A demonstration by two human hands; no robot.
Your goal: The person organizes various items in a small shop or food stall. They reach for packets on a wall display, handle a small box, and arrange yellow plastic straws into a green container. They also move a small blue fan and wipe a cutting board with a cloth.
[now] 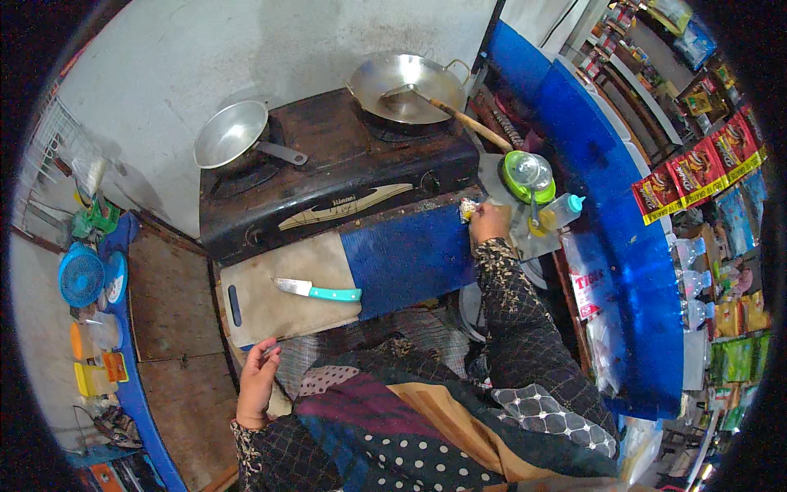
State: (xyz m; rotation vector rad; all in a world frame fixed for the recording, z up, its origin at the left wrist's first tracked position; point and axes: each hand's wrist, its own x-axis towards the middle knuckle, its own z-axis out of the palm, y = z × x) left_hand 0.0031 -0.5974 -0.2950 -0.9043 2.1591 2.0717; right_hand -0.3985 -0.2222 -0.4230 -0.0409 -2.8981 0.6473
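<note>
Right hand (489,223), right of centre, pinches a small packet (467,209) at the worktop (410,258) edge beside the stove (328,184). Left hand (258,381), lower left, hangs loosely curled, empty. Knife (316,289) lies untouched on the bare cutting board (279,295); both pans look empty, so cooking seems barely begun.

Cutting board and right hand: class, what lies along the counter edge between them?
In the head view, a blue panel fills the stretch between the cutting board and the right hand. The teal-handled knife lies on the board, handle pointing toward it.
</note>
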